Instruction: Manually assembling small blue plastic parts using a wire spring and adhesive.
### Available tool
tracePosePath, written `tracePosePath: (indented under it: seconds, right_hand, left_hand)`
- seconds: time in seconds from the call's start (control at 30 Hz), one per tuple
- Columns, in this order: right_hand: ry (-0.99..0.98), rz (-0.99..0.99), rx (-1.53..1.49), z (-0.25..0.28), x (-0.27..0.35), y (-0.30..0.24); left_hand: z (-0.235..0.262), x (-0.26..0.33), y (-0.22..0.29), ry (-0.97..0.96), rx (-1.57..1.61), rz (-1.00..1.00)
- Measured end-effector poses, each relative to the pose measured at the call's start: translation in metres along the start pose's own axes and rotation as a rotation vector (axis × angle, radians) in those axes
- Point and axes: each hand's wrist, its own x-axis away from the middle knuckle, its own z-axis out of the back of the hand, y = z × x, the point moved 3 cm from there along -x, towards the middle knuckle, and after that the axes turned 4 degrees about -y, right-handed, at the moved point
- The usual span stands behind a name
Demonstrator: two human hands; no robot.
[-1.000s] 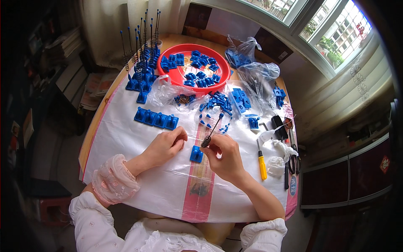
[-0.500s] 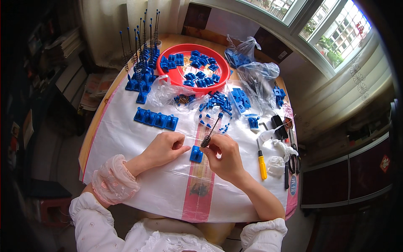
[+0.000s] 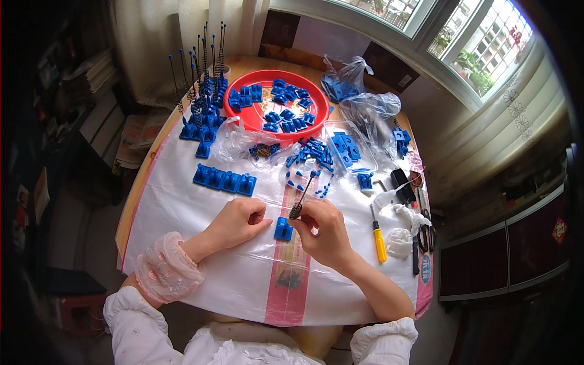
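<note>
My right hand [image 3: 325, 230] pinches a dark coil spring [image 3: 295, 210] with a thin rod rising from it, capped by a blue ball [image 3: 313, 174]. The spring leans up and to the right. Just below its lower end, a small blue plastic base [image 3: 283, 229] sits on the white sheet; whether the two touch I cannot tell. Left of that base, my left hand [image 3: 238, 222] rests with curled fingers, its thumb pointing toward the base, and nothing shows in it. A joined row of blue bases [image 3: 224, 180] lies beyond my left hand.
Finished-looking blue bases with upright springs [image 3: 204, 125] stand at the far left. Behind are a red tray [image 3: 277, 137] of blue parts and a clear box [image 3: 368, 163]. Loose blue pieces [image 3: 311, 153] lie mid-table. A yellow-handled screwdriver [image 3: 379, 244] and scissors [image 3: 431, 236] lie right.
The whole view has shifted slightly. Both hands keep nearly the same pose, and the spring stays in my right hand beside the blue base.
</note>
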Motion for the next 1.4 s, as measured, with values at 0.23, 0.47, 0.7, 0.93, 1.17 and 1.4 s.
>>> tracePosePath:
  seconds: [0.23, 0.47, 0.7, 0.93, 1.17, 1.4]
  right_hand:
    - [-0.023, -0.021, 0.010, -0.0009, 0.0004, 0.0004]
    - [-0.023, -0.019, 0.013, -0.0011, 0.0007, 0.0018]
    - [-0.026, -0.027, 0.009, -0.0010, 0.0014, 0.0021]
    - [-0.013, -0.015, 0.011, -0.0005, 0.0007, 0.0018]
    - [-0.024, -0.019, 0.015, 0.0002, 0.0009, 0.0009]
    - [-0.028, -0.020, 0.014, 0.0001, 0.0004, -0.0001]
  left_hand:
    - [-0.0003, 0.0000, -0.0008, 0.004, 0.006, -0.006]
    - [-0.0007, 0.0002, -0.0016, 0.007, 0.008, 0.021]
    - [-0.0007, 0.0003, -0.0015, 0.006, -0.007, 0.022]
    - [-0.0014, 0.0005, -0.0035, 0.008, -0.006, 0.015]
    - [-0.0017, 0.0003, -0.0035, 0.007, -0.008, 0.014]
    - [-0.0013, 0.0005, -0.0030, 0.013, -0.001, -0.002]
